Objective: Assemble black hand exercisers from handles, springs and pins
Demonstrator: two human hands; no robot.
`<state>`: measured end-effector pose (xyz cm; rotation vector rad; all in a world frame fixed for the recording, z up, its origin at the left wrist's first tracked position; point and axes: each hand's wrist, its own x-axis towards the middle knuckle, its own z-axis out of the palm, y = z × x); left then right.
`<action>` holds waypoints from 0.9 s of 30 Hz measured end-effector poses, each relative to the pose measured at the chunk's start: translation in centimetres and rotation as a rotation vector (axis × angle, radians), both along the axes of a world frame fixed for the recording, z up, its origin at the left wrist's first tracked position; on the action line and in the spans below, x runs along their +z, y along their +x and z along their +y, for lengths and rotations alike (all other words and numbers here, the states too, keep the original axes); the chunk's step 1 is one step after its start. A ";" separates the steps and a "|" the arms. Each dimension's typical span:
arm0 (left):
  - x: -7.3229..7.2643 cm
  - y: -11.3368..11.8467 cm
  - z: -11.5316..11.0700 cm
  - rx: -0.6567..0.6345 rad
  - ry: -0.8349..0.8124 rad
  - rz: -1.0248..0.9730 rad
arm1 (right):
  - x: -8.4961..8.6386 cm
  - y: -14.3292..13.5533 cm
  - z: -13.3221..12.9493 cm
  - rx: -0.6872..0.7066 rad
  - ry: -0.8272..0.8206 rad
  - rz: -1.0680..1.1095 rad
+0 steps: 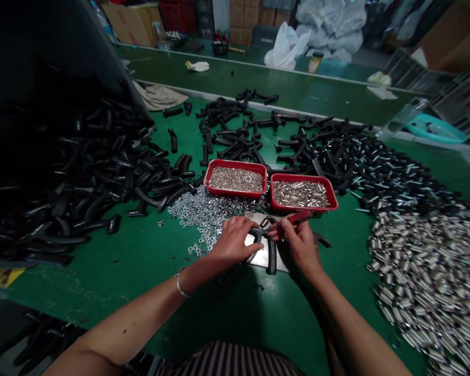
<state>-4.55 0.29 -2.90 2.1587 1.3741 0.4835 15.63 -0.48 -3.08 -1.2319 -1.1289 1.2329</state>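
My left hand [236, 239] is closed on a black curved part [272, 258] that looks like a plastic handle, held over a pale metal plate [260, 257]. In my right hand [297, 243] is a red-handled tool [297, 216], its thin tip pointing left to the part's upper end. The tool's exact kind is hard to make out. Just beyond my hands stand two red trays: the left tray [235, 194] holds tiny metal pieces, while the right tray [304, 209] contains small metal pins. Loose metal nuts or washers [201, 216] lie beside my left hand.
Black handle parts [113, 177] are heaped at the left and across the back. To the right lie black knobs with metal studs [399, 167] and a large pile of metal sleeves [434, 277]. A cloth [160, 97] rests behind, near a raised green ledge [235, 78].
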 end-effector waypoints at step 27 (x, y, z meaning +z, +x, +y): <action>0.3 -0.4 -0.1 -0.032 0.000 0.024 | 4.5 0.4 4.8 0.160 0.238 -0.360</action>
